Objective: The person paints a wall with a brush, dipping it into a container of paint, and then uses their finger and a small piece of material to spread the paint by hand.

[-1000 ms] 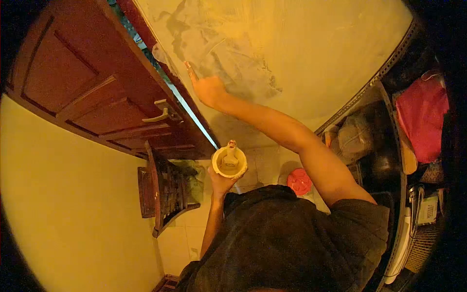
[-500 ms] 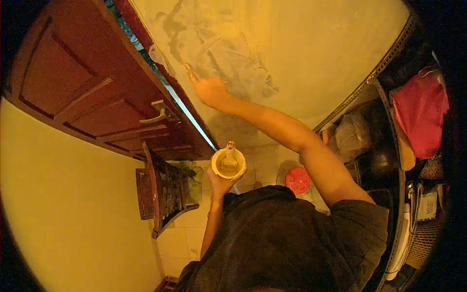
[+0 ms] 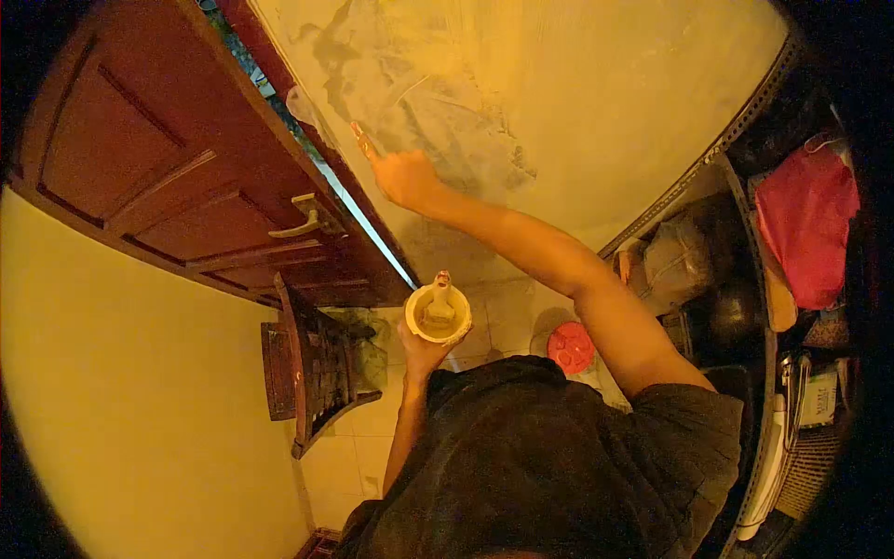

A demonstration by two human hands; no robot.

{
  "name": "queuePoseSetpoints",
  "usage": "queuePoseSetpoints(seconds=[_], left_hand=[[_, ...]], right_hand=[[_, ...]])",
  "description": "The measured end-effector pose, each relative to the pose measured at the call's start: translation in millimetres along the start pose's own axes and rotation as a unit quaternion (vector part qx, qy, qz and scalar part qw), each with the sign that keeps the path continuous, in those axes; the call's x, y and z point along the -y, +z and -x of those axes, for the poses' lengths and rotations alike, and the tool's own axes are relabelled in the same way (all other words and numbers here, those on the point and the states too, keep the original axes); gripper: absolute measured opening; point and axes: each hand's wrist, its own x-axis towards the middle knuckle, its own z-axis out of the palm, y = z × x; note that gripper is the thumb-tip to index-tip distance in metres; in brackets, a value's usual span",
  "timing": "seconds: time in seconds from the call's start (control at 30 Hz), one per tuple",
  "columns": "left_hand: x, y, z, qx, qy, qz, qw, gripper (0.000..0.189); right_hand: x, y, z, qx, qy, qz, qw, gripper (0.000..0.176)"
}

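My left hand (image 3: 424, 351) is wrapped round a small cream-coloured pot (image 3: 411, 315), held in front of my chest. A flat, wide-ended tool (image 3: 441, 300) stands in the pot with its handle up. My right arm reaches out to the wall (image 3: 605, 112), and my right hand (image 3: 407, 180) is closed close against it, near the door frame. A narrow reddish piece with pale smears (image 3: 362, 140) sticks out past its knuckles; I cannot tell whether it is a finger or a tool's handle. Grey, uneven patches (image 3: 438, 121) mark the wall beside this hand.
To the left, a dark red panelled door (image 3: 168, 177) with a lever handle (image 3: 300, 218) stands slightly ajar. A wooden chair (image 3: 321, 368) is below it. On the tiled floor sits a red round lid or container (image 3: 570, 347). Loaded shelves with a red cloth (image 3: 808, 224) line the right side.
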Motion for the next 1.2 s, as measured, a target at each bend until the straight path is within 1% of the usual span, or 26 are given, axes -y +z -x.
queuePoseSetpoints(seconds=[0.13,0.23,0.27,0.33,0.43,0.5,0.53,0.57,0.63,0.7,0.83,0.93,0.97,1.03,1.13,1.2], left_hand=[[-23.8,2.6,-5.0,0.002,0.006,0.017,1.0,0.067],[-25.0,2.1,-3.3,-0.007,0.001,0.005,1.0,0.067],[-23.3,2.0,-2.4,-0.009,0.0,0.005,1.0,0.067],[-19.7,1.6,-2.9,-0.024,0.027,-0.024,0.999,0.068],[-19.3,-0.1,-5.1,-0.011,0.03,-0.058,0.998,0.07],[-1.2,-0.8,-1.0,-0.02,0.025,-0.046,0.998,0.069],[-5.7,0.2,-2.0,-0.029,0.019,-0.034,0.999,0.069],[-10.4,1.0,-2.7,-0.028,0.02,-0.034,0.999,0.069],[-24.2,2.7,-4.6,-0.019,0.019,-0.015,1.0,0.066],[-25.9,0.9,-4.9,-0.015,0.016,-0.017,1.0,0.066],[-33.6,0.7,-6.3,-0.004,0.02,-0.026,0.999,0.066],[-22.2,2.4,-4.9,-0.013,0.02,-0.004,1.0,0.067],[-17.0,1.6,-4.8,-0.013,0.02,-0.004,1.0,0.067],[-7.1,-1.2,-6.0,0.017,0.021,-0.02,0.999,0.07],[-0.9,-0.8,-6.7,0.017,0.021,-0.052,0.998,0.071],[-6.1,1.2,-6.8,0.014,0.025,-0.045,0.999,0.07]], right_hand=[[-1.2,7.5,-6.4,0.01,0.006,-0.001,1.0,0.093],[3.5,4.0,-3.0,0.013,0.015,0.004,1.0,0.093],[4.3,-0.8,-0.3,-0.008,0.008,-0.035,0.999,0.092],[5.4,-2.8,3.4,-0.03,0.0,-0.074,0.997,0.091],[4.8,-5.9,5.1,-0.034,-0.016,-0.072,0.997,0.089],[7.1,-12.1,0.1,0.017,0.007,-0.018,1.0,0.09],[5.7,-4.9,-1.6,0.017,0.007,-0.019,1.0,0.09],[2.7,1.7,-4.7,-0.018,-0.007,-0.029,0.999,0.09],[0.5,4.1,-5.5,-0.054,-0.019,-0.039,0.998,0.091],[3.9,-2.8,-4.9,0.016,0.02,-0.019,0.999,0.091],[4.7,6.6,3.4,0.012,0.008,-0.006,1.0,0.093],[3.3,6.9,4.8,0.026,-0.005,-0.03,0.999,0.093],[3.2,6.5,4.7,-0.003,-0.01,-0.055,0.998,0.094],[3.3,6.0,2.8,-0.033,-0.013,-0.08,0.996,0.094],[3.1,0.0,-2.8,-0.061,-0.019,-0.074,0.995,0.095],[4.6,-12.9,-6.9,0.038,0.019,-0.025,0.999,0.094]])
